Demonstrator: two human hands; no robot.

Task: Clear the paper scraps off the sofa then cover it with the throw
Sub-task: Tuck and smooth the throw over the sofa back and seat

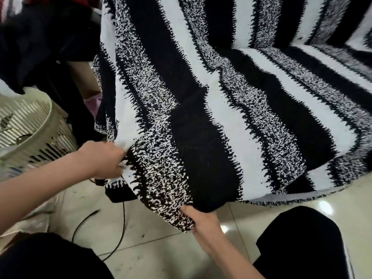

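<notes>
The head camera, the only view, looks down on the black-and-white striped fuzzy knit throw [221, 97]. It fills the frame from twelve round to four o'clock, draped over back and seat and hanging to the pale glossy tiled floor [161, 244]. The covering step looks to be in hand, with the clearing apparently done, since no paper scraps show anywhere on the cloth. At eight o'clock the left hand [102, 160] has its fingers curled into the throw's side edge. At six o'clock the right hand [203, 220] pinches the lower corner of the hem between thumb and fingers, holding it off the tiles. The next move likely calls for drawing this bunched corner outward and down so that the stripes lie flat, then letting go. The sofa itself is wholly hidden beneath the throw, so how well its left end is covered cannot be judged. A cream slatted plastic basket [30, 125] at nine o'clock is cut by the frame edge and its contents are unclear. A thin black cable [118, 234] trails at seven o'clock, and the dark bundle at eleven o'clock is too blurred to name.
</notes>
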